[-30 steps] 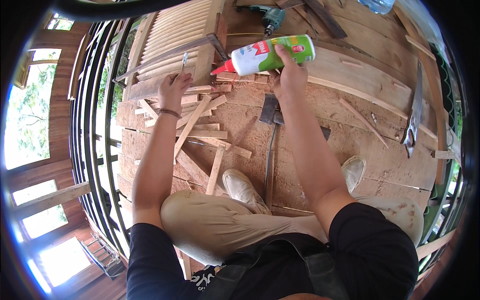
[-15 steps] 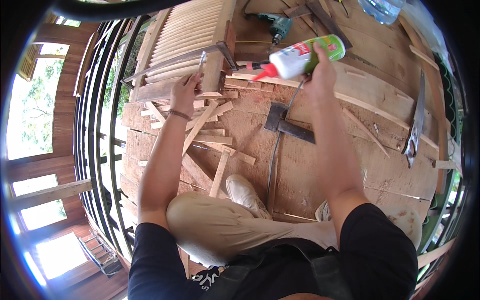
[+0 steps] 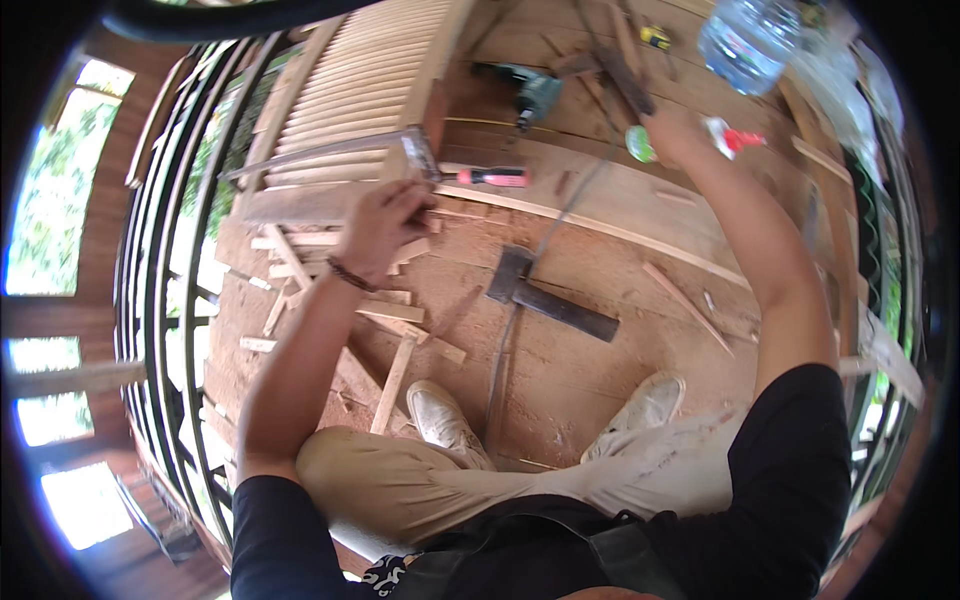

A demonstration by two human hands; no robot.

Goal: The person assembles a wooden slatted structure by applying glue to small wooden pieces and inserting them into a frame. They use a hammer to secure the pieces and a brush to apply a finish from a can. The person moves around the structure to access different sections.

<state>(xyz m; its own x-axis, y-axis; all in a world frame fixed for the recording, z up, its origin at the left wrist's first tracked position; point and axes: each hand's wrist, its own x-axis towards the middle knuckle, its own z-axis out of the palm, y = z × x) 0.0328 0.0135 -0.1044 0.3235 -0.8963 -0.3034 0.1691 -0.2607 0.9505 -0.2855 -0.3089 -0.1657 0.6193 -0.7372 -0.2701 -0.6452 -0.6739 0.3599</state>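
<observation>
My right hand (image 3: 682,138) is closed round a glue bottle (image 3: 640,143) at the far right, its red nozzle pointing right and its green base showing left of the fingers. My left hand (image 3: 385,228) has its fingers curled by the near corner of a louvred wooden panel (image 3: 350,80). Whatever it holds is mostly hidden. A long metal bar clamp (image 3: 320,155) lies across the panel, its end just above my left fingers. Close by rests a screwdriver (image 3: 495,177) with a red and black handle.
Offcut strips (image 3: 395,380) lie below the panel. A hatchet (image 3: 565,308) sits on the sawdusty boards over a cable. Farther off are a green power drill (image 3: 538,97), a yellow-and-black tool (image 3: 655,38) and a large water bottle (image 3: 750,45). My shoes (image 3: 445,420) are in front.
My right hand has carried the glue bottle away to the far right, and its nozzle now points right instead of left. My left hand has dropped slightly; the thin stick seen in it no longer shows clearly.
</observation>
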